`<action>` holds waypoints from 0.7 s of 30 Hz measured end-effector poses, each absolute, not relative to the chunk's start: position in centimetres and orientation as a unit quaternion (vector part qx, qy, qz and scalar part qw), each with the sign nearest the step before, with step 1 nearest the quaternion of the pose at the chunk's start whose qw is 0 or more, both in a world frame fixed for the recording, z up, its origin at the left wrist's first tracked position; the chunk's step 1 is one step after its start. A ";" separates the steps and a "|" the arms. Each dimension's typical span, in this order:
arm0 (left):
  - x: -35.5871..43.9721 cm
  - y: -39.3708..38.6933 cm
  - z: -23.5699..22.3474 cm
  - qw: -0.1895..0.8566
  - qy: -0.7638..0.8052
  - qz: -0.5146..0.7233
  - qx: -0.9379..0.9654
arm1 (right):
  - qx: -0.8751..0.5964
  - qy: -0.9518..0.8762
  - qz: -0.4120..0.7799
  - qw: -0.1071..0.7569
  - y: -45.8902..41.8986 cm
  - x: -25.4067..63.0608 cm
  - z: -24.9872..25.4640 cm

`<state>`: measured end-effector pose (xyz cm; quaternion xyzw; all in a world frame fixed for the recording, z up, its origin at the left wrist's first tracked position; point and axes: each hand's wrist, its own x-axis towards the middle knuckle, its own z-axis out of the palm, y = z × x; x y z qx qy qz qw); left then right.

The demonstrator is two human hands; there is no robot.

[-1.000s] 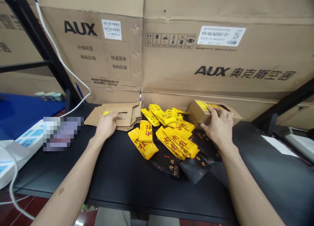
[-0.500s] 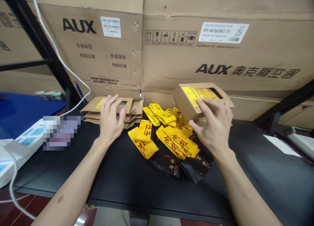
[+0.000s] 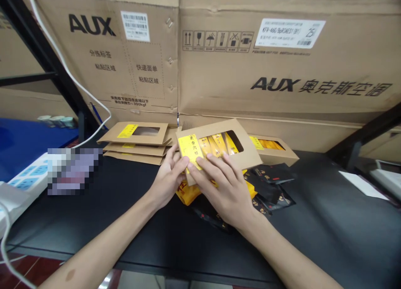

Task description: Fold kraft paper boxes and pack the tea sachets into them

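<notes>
A packed box tilts at the person's twelve o'clock, over yellow packets; the curled left hand grips its left end, the loosely bent right hand its near edge. Steadying seems the step; moving it calls for firm hold.

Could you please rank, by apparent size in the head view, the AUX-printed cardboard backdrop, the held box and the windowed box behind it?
Largest to smallest:
AUX-printed cardboard backdrop
held box
windowed box behind, though the held box's nearness may exaggerate their difference
</notes>
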<state>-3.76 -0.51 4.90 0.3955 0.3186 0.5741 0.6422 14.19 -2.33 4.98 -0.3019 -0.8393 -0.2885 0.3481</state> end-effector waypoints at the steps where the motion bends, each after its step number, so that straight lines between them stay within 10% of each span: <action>1: -3.9 -0.5 5.2 0.641 0.317 0.576 0.396 | -0.296 -0.846 -0.279 0.345 -2.4 14.1 5.1; 14: -5.6 -0.1 5.2 0.576 0.358 0.632 0.374 | -0.402 -0.649 -0.053 0.643 -0.9 16.3 5.1; 21: -5.5 -0.3 5.2 0.559 0.360 0.639 0.387 | -0.412 -0.633 0.129 0.642 0.2 16.1 4.5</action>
